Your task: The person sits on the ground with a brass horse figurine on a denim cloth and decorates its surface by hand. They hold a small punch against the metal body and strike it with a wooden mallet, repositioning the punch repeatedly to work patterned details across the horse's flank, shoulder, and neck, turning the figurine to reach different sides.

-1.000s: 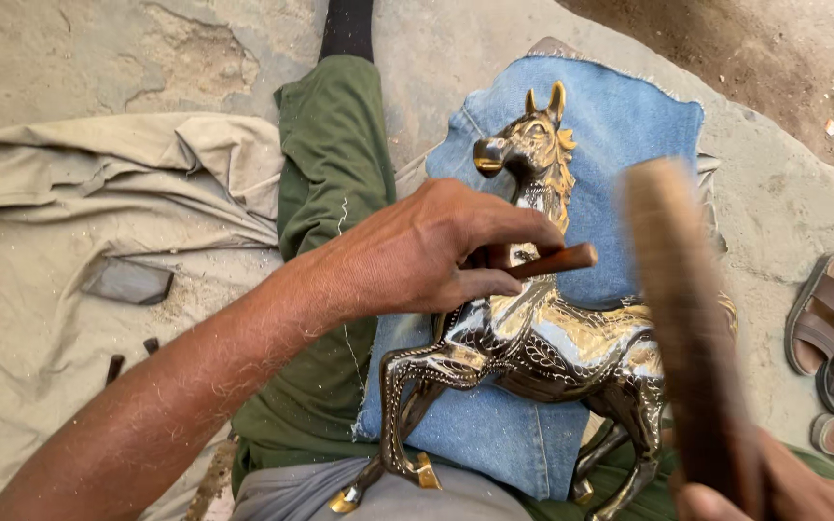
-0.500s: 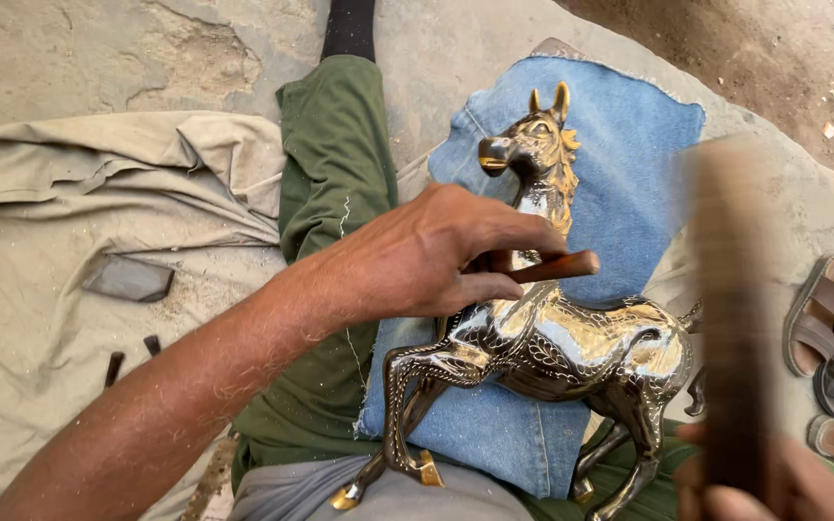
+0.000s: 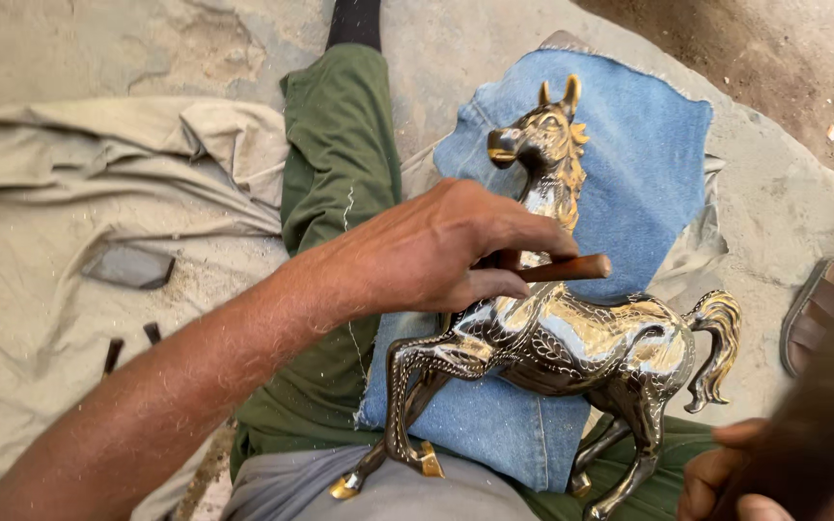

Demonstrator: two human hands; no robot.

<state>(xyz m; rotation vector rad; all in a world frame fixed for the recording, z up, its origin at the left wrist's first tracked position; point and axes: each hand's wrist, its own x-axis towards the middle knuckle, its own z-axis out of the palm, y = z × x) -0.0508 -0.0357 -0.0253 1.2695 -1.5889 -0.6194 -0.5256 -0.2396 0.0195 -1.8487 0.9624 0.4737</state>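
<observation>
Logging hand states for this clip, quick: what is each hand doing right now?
Left hand: closed on a brown punch-like tool set against the metal horse.
Right hand: closed on a blurred dark wooden handle.

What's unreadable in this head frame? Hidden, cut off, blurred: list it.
- Tool tip: the left hand covers the front end of the brown rod, so its contact with the metal horse is hidden.
- Dark wooden tool: motion-blurred, shape unclear, cut by the right edge.
- Right hand: mostly cut off by the bottom edge.
- Sandal: partly behind the blur.
- Small dark pieces on the beige cloth: too small to identify.
</observation>
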